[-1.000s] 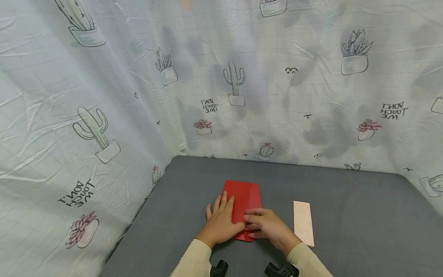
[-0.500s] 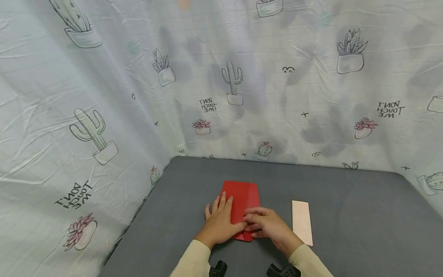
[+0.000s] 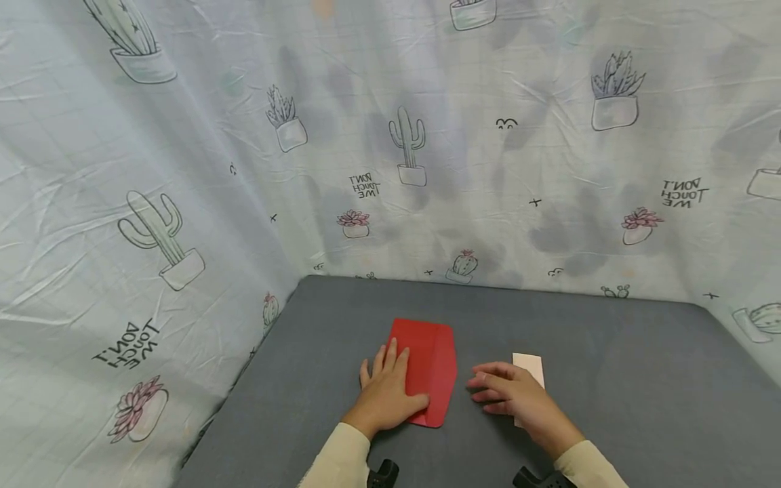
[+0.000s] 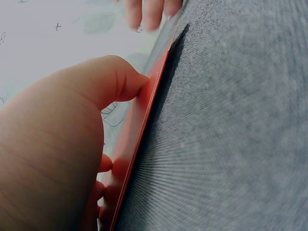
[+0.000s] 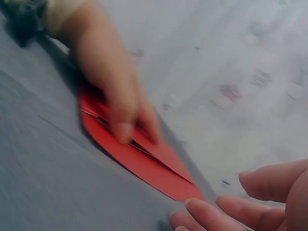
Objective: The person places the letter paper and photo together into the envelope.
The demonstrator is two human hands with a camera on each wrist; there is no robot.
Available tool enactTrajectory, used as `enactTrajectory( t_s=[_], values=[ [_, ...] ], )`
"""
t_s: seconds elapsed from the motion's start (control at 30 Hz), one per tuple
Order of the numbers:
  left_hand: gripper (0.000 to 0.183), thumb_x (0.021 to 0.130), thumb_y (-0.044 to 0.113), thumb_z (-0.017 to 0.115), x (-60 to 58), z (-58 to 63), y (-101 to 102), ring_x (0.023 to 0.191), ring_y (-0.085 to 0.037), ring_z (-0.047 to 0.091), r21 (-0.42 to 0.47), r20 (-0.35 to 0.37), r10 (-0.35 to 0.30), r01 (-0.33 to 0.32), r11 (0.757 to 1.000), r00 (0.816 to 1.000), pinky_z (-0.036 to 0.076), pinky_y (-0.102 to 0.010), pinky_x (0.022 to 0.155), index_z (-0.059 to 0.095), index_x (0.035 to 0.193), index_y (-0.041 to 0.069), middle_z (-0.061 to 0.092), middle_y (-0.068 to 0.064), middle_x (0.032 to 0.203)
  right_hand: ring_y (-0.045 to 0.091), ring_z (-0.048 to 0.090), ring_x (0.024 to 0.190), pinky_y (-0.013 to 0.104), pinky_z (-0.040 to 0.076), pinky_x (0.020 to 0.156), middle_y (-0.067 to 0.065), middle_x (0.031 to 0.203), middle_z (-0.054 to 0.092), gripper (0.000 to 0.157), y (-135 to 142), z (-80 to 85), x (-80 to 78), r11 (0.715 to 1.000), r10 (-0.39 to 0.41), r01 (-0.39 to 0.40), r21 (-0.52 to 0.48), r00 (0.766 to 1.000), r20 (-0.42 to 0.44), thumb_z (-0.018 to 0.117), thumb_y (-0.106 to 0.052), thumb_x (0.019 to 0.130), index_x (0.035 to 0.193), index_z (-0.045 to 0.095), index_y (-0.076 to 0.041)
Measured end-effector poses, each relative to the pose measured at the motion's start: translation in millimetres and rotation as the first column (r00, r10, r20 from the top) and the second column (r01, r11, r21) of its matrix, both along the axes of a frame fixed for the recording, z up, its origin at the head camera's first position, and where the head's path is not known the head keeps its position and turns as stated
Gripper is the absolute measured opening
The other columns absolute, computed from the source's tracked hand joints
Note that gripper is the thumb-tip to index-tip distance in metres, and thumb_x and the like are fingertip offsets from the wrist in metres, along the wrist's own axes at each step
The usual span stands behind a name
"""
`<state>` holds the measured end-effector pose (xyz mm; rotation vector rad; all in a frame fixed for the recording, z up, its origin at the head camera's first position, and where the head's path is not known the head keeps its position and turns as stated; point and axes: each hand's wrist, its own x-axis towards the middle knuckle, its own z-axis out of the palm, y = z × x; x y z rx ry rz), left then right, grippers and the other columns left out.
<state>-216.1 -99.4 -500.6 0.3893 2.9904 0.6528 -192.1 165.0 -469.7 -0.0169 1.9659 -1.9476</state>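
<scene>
Envelope: red, lying flat on the gray desk, nearer the left edge than the right, its long sides running roughly toward the far edge.
Flap: folded out along the envelope's right side; the right wrist view shows a narrow gap beside it, and what lies inside cannot be told.
Left hand: laid across the envelope's left, near part, fingers spread, thumb reaching toward the flap; it rests there without grasping.
Right hand: apart from the envelope, fingers loosely bent, grasping nothing.
Pale card: right of the envelope, partly hidden by the right hand; contact between those 2 cannot be told.
Backdrop: printed cloth beyond the far edge.
Step in hand, as judged: steadying the envelope with 1 hand while the other is free.
Next move, as judged: calls for the left hand to keep the envelope from sliding; any work at the flap needs the right hand's fingertips low at the gap, while lifting the card needs a pinch on its edge.
</scene>
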Motion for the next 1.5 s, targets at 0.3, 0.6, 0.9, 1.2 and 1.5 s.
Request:
enactTrajectory(
  t_s=[0.3,0.6,0.9,1.2,1.5],
  values=[
    [0.093,0.075,0.058,0.059,-0.4,-1.8,-1,0.142,-0.030,0.005,-0.001,0.018,-0.001,0.001,1.000,1.000,0.000,-0.064,0.102,0.027,0.152,0.017,0.007,-0.006,0.159,0.031,0.061,0.104,0.040,0.052,0.079,0.020,0.122,0.060,0.060,49,0.8,1.6,0.985,-0.168,0.169,-0.035,0.985,0.034,0.062,-0.031,0.093,0.138,0.044,0.003],
    [0.093,0.075,0.058,0.059,-0.3,-0.8,-1,0.142,-0.031,0.005,0.003,0.017,-0.002,0.002,1.000,1.000,0.000,-0.064,0.102,0.027,0.152,0.017,0.007,-0.007,0.159,0.027,0.065,0.097,0.038,0.054,0.075,0.019,0.117,0.062,0.058,68,-5.9,1.5,0.973,-0.225,0.226,-0.052,0.974,0.023,0.060,-0.027,0.094,0.137,0.041,0.007],
    [0.092,0.076,0.057,0.059,-0.2,0.6,-2,0.141,-0.032,0.006,0.006,0.015,-0.004,0.003,1.000,1.000,0.001,-0.065,0.102,0.027,0.152,0.016,0.008,-0.007,0.159,0.026,0.066,0.086,0.037,0.054,0.074,0.014,0.116,0.061,0.060,86,-9.0,3.4,0.958,-0.286,0.285,0.021,0.958,0.015,0.058,-0.029,0.095,0.140,0.038,0.005],
    [0.092,0.076,0.057,0.059,1.0,2.0,-1,0.141,-0.033,0.008,0.011,0.004,-0.011,0.011,1.000,1.000,0.001,-0.065,0.102,0.028,0.152,0.015,0.009,-0.008,0.159,0.021,0.067,0.090,0.037,0.055,0.073,0.018,0.120,0.060,0.060,99,-11.3,4.6,0.921,-0.367,0.364,0.137,0.930,-0.006,0.055,-0.032,0.097,0.140,0.036,0.006],
    [0.092,0.076,0.057,0.060,0.2,1.4,-1,0.141,-0.033,0.007,0.015,-0.002,-0.011,0.011,1.000,1.000,0.001,-0.066,0.102,0.029,0.152,0.015,0.010,-0.008,0.158,0.019,0.067,0.088,0.035,0.055,0.071,0.015,0.114,0.064,0.057,96,-10.9,5.3,0.914,-0.352,0.352,0.202,0.935,-0.040,0.058,-0.028,0.096,0.137,0.040,0.008]
  ],
)
